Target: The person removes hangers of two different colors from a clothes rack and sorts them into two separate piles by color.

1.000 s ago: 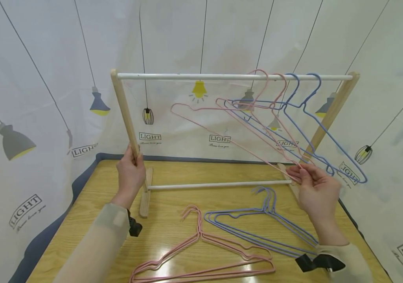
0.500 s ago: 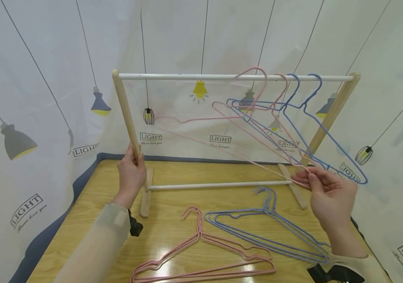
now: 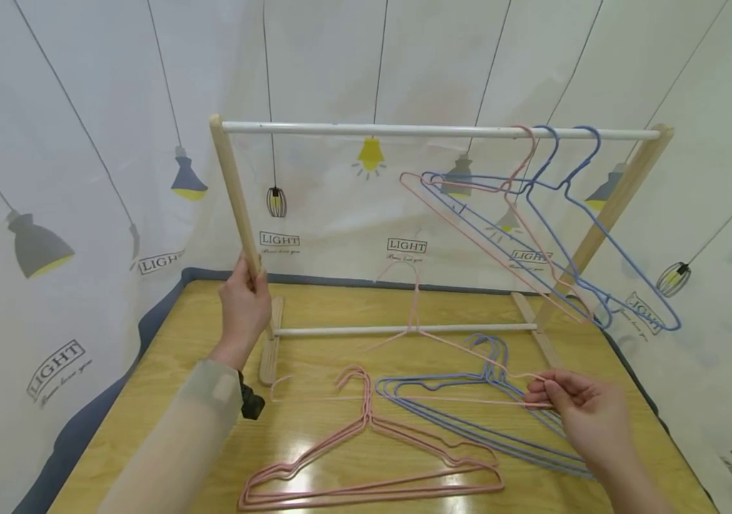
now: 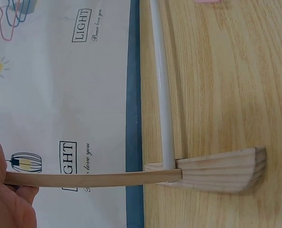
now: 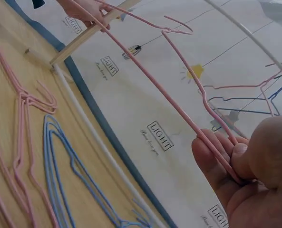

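Note:
My left hand (image 3: 245,307) grips the left wooden post (image 3: 235,196) of a small clothes rack, with its fingers wrapped round it in the left wrist view too. At the right, my right hand (image 3: 587,410) pinches one end of a pink hanger (image 3: 468,350), held in the air above the table and clear of the rail. The right wrist view shows this pink hanger (image 5: 155,92) between thumb and fingers. On the white top rail (image 3: 366,129) hang another pink hanger (image 3: 512,187) and two blue hangers (image 3: 623,246).
Several pink hangers (image 3: 366,422) lie stacked on the wooden table (image 3: 166,421) at the front. Behind them, to the right, lie several blue hangers (image 3: 462,421). A white lower bar (image 3: 353,330) joins the rack's feet. A lamp-print sheet (image 3: 333,64) stands behind.
The pink hanger held by my right hand has come off the top rail and moved down toward me. My left hand stays on the post. The view has shifted slightly.

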The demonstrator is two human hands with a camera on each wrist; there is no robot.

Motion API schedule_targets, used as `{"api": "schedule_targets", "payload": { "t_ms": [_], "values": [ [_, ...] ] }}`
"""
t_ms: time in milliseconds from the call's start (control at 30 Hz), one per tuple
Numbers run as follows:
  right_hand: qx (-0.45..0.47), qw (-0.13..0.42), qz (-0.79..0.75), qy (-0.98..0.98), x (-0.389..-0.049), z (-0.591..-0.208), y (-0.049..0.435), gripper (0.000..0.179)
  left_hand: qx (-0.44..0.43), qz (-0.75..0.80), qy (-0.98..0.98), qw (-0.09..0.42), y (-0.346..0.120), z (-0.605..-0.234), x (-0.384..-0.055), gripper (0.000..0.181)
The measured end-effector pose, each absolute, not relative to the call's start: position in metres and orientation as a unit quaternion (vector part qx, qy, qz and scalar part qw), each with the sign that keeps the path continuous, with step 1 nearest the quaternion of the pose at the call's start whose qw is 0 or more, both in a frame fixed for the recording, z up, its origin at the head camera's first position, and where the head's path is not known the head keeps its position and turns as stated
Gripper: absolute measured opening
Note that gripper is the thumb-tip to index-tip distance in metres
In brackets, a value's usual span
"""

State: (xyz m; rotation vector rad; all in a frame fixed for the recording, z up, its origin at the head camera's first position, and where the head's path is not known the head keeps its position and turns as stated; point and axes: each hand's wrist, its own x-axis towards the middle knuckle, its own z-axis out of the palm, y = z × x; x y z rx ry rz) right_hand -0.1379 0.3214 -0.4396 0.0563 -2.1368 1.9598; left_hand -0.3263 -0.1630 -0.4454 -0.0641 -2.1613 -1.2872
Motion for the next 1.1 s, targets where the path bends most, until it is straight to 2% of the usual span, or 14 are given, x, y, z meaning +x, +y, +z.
{"api": "schedule_targets", "payload": {
  "t_ms": [433, 767, 867, 1000, 1100],
  "values": [
    [-0.021, -0.027, 0.645, -0.763, -0.126, -0.503, 0.317, 0.020, -0.019, -0.501, -0.814, 0.292, -0.160, -0.443, -0.327, 0.037],
    [0.034, -0.093, 0.619, -0.779, -0.129, -0.513, 0.294, 0.019, -0.016, -0.498, -0.815, 0.295, -0.158, -0.444, -0.327, 0.037],
    [0.081, -0.064, 0.553, -0.827, -0.129, -0.511, 0.294, 0.015, -0.019, -0.500, -0.814, 0.294, -0.156, -0.444, -0.328, 0.037],
    [0.130, 0.041, 0.446, -0.884, -0.127, -0.503, 0.292, 0.014, -0.021, -0.498, -0.816, 0.293, -0.157, -0.445, -0.329, 0.036],
    [0.132, 0.093, 0.433, -0.887, -0.127, -0.492, 0.287, 0.016, -0.014, -0.489, -0.819, 0.301, -0.161, -0.445, -0.325, 0.035]
  ]
}}
